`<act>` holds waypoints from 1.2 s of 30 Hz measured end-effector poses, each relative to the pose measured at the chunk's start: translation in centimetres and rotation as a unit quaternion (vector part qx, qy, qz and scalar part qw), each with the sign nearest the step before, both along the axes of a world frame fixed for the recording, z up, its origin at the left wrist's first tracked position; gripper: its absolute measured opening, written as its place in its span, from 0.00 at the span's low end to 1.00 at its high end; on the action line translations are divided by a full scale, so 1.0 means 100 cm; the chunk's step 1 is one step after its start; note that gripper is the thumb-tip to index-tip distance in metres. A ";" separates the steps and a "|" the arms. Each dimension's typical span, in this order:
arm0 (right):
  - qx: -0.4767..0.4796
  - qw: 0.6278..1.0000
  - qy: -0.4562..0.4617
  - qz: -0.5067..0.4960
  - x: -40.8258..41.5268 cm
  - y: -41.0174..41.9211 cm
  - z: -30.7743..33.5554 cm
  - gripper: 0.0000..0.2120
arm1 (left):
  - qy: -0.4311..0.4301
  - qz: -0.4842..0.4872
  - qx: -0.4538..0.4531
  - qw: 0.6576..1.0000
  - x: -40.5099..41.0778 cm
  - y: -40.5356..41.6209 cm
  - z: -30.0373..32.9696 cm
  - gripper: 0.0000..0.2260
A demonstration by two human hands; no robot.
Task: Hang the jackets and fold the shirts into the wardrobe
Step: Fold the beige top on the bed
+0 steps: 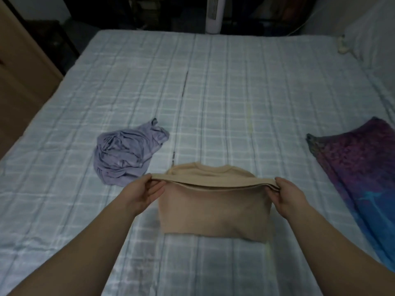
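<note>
A beige shirt (215,212) lies partly folded on the bed, its lower part flat on the cover. My left hand (145,194) pinches the left end of its folded edge. My right hand (288,196) pinches the right end of the same edge. Both hands hold that edge lifted a little above the shirt's neck end, which shows just behind it. A crumpled lilac shirt (125,154) sits in a heap on the bed, left of and behind the beige one, apart from my left hand.
The bed's pale blue checked cover (213,92) fills the view. A purple and blue patterned cloth (367,167) lies along the right side. A pillow (372,43) is at the far right. A white tower fan (214,14) stands beyond the bed; a wooden panel (19,71) stands at left.
</note>
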State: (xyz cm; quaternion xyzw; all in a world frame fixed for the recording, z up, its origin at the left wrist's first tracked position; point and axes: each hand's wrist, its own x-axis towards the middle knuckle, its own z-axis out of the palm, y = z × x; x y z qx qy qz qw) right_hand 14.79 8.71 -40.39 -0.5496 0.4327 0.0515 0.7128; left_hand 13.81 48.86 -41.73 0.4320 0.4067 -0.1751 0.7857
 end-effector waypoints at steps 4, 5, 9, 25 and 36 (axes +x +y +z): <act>0.021 1.000 0.008 -0.006 0.073 0.002 -0.063 0.20 | -0.017 0.005 0.025 1.000 0.073 -0.013 -0.055 0.11; 0.034 0.999 0.014 -0.006 0.085 0.005 -0.080 0.19 | -0.035 -0.006 0.021 0.999 0.087 -0.017 -0.070 0.10; 0.008 0.999 -0.026 -0.034 0.106 0.020 -0.143 0.16 | -0.107 -0.074 0.214 0.968 0.105 -0.038 -0.146 0.06; -0.657 0.590 -0.062 0.465 0.059 0.021 -0.257 0.27 | -0.184 -0.480 0.713 0.477 0.072 -0.066 -0.248 0.26; -0.635 0.595 -0.144 0.471 -0.027 0.020 -0.221 0.26 | -0.251 -0.494 0.677 0.484 -0.019 -0.052 -0.211 0.25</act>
